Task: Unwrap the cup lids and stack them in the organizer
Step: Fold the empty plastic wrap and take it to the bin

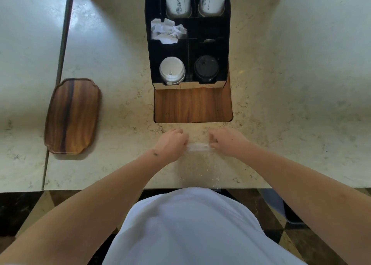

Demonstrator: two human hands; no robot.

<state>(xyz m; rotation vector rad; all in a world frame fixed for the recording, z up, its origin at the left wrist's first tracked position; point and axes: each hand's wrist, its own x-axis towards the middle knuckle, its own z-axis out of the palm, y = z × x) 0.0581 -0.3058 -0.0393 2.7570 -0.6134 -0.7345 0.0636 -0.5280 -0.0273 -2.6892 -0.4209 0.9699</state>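
The marble counter (281,84) gives you bare room on both sides, its near edge just under your wrists. Your left hand (172,142) and right hand (226,141) each pinch an end of the clear wrap (197,146), thin, limp and probably slippery, so grip its bunched ends. At twelve o'clock the organizer (188,50) holds white lids (172,69) and black lids (206,67).
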